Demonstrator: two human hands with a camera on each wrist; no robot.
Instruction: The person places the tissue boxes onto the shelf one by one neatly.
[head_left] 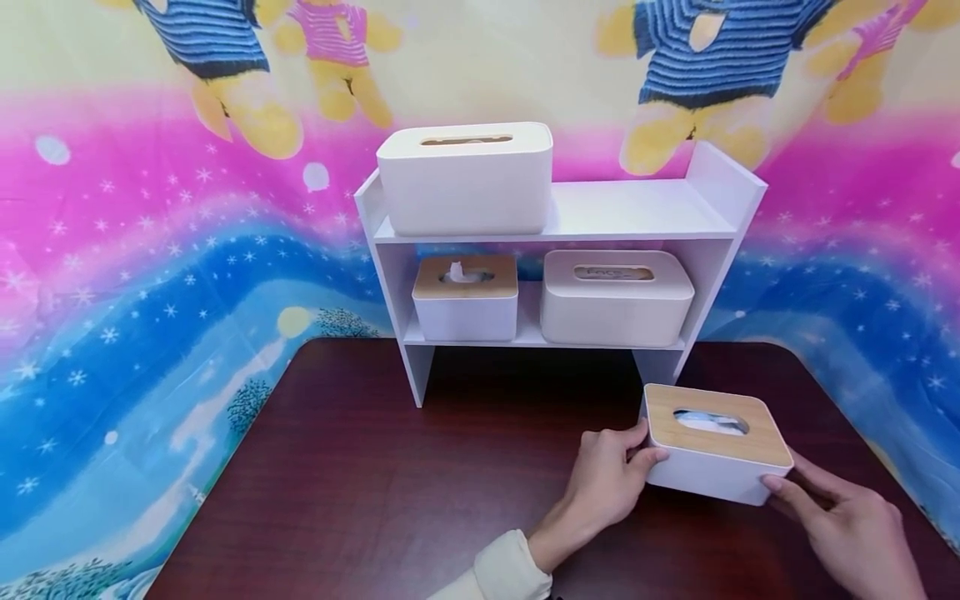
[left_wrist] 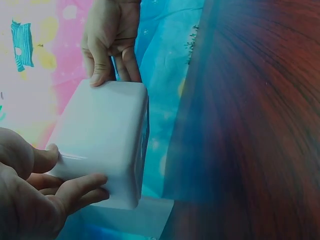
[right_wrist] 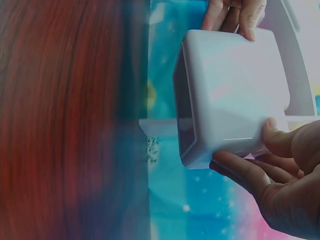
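Both my hands hold a white tissue box [head_left: 712, 479] with a light wood lid, in front of the shelf's right side. Through the oval slot of its lid, something white and bluish shows. My left hand [head_left: 603, 479] grips the box's left end, thumb on the front wall. At the opposite end my right hand [head_left: 855, 521] pinches the corner, its thumb also in front. In the left wrist view, the tissue box [left_wrist: 100, 130] hangs above the table between the two hands. The right wrist view shows the box [right_wrist: 240, 90] from its front wall and underside.
A white two-tier shelf [head_left: 712, 200] stands on the dark red wooden table [head_left: 375, 492]. One large white tissue box [head_left: 468, 187] is on its top tier. Below sit a wood-lidded box [head_left: 467, 318] and a cream box [head_left: 615, 317]. A patterned cloth [head_left: 150, 333] hangs behind.
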